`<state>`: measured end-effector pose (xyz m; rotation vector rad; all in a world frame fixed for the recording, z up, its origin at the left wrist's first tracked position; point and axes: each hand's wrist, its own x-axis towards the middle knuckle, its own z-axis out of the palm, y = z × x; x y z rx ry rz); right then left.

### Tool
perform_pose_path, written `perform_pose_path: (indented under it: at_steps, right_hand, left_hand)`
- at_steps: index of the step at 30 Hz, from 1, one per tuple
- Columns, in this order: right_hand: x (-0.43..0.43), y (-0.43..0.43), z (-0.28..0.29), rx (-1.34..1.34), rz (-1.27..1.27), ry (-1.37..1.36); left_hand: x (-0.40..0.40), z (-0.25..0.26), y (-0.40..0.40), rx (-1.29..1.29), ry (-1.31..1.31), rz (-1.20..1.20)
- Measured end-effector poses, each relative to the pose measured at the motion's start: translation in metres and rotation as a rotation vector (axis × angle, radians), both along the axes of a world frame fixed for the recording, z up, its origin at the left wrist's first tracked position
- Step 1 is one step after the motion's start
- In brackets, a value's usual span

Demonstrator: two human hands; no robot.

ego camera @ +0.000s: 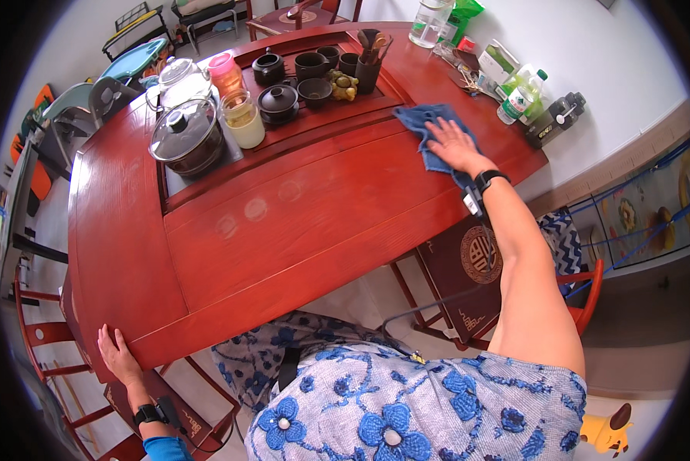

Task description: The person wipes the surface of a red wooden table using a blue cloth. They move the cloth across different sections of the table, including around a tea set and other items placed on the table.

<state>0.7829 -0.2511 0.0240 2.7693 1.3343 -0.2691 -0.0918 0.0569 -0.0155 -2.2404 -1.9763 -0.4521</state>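
Note:
My right hand (pixel 453 144) lies flat, fingers spread, on a blue cloth (pixel 437 158) at the right part of a red wooden tea table (pixel 299 201). The cloth is crumpled under the palm and reaches towards the table's near edge. At the near left corner of the table, my left hand (pixel 116 354) rests on the edge with nothing in it. Faint round marks show on the tabletop between the hands. Both wrists wear black bands.
A glass pot with a lid (pixel 189 141), a glass jar (pixel 244 124), dark teaware (pixel 278 104) and a tool holder (pixel 368 75) stand at the back. Bottles (pixel 517 104) and packets line the wall side. Chairs (pixel 466 276) stand below the near edge; a cable hangs by my right arm.

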Motion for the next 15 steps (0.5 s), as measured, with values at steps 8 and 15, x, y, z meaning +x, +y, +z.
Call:
perform_pose_path:
  at_steps: [8, 15]
  right_hand:
    - [0.112, -0.14, -0.034, 0.03, -0.506, -0.033]
    - [0.043, -0.138, -0.035, 0.047, -0.534, -0.141]
  left_hand:
    - [-0.005, -0.003, 0.005, 0.028, 0.009, -0.023]
    - [-0.007, 0.0, 0.002, 0.073, 0.014, -0.041]
